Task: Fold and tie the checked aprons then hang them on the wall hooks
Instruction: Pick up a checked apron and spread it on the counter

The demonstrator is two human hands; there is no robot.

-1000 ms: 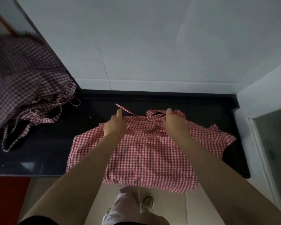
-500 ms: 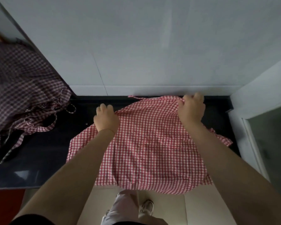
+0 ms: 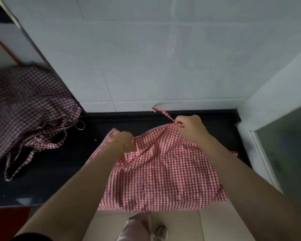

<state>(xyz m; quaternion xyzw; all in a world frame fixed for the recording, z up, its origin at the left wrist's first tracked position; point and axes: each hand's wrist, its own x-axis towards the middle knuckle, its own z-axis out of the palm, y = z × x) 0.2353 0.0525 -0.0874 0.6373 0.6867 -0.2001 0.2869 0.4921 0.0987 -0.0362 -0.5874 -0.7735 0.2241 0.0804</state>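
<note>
A red-and-white checked apron (image 3: pixel 162 173) is held up over the black counter (image 3: pixel 63 173), its lower edge hanging past the counter's front. My left hand (image 3: pixel 124 140) grips its upper left edge. My right hand (image 3: pixel 189 126) pinches the upper right corner where a strap (image 3: pixel 161 113) sticks out toward the wall. A second checked apron (image 3: pixel 24 112) lies bunched at the left end of the counter, its straps (image 3: pixel 23 162) trailing across the dark top.
A white tiled wall (image 3: pixel 146 58) rises right behind the counter. A white frame with a glass panel (image 3: pixel 285 145) closes the right side. Below the counter are a beige floor and my shoe (image 3: pixel 161 232). No wall hooks are in view.
Both hands have lifted the apron's top edge off the counter and drawn it together. The right hand has moved right and now pinches the corner by the strap. The camera has tilted up.
</note>
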